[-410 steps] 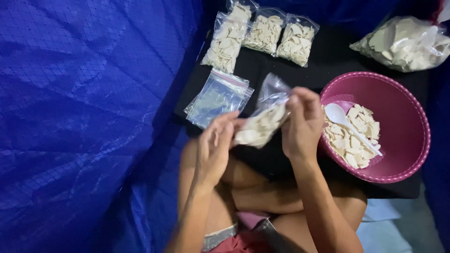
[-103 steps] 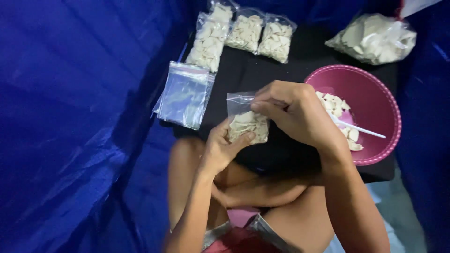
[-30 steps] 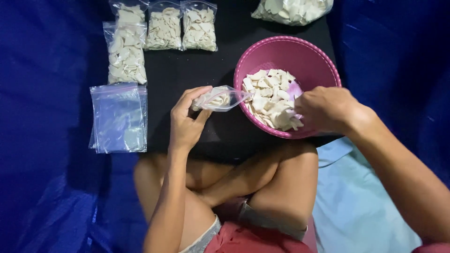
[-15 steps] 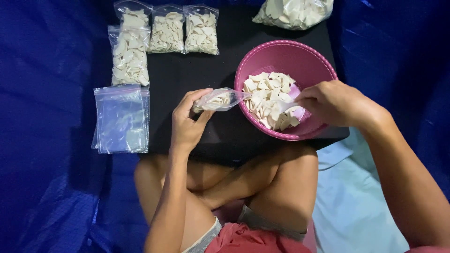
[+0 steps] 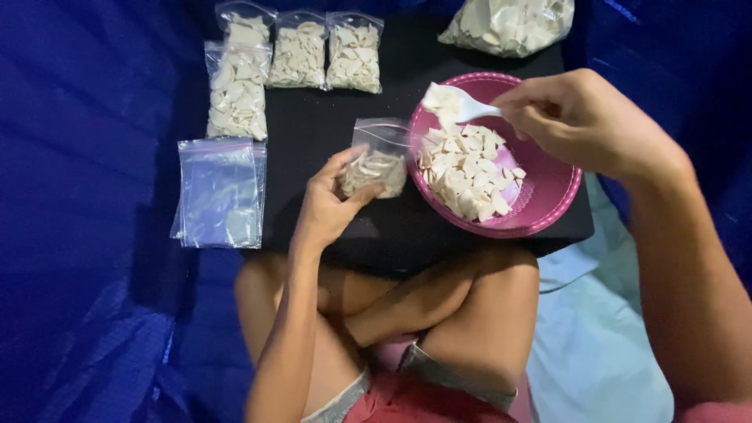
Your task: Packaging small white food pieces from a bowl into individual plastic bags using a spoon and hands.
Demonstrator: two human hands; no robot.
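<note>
My left hand holds a small clear zip bag upright by its lower part; the bag is partly filled with pale chips. My right hand grips a white plastic spoon loaded with chips, lifted over the left rim of a pink bowl that holds more pale chips. The spoon's tip hangs just right of the bag's open mouth. Bowl and bag are over a black board.
Several filled small bags lie along the board's far left. A stack of empty clear bags sits at its left edge. A large bag of chips rests at the far right. Blue tarp surrounds; my crossed legs are below.
The right hand has scooped chips and raised the spoon out of the bowl toward the bag. The left hand has turned the bag more upright beside the bowl.
</note>
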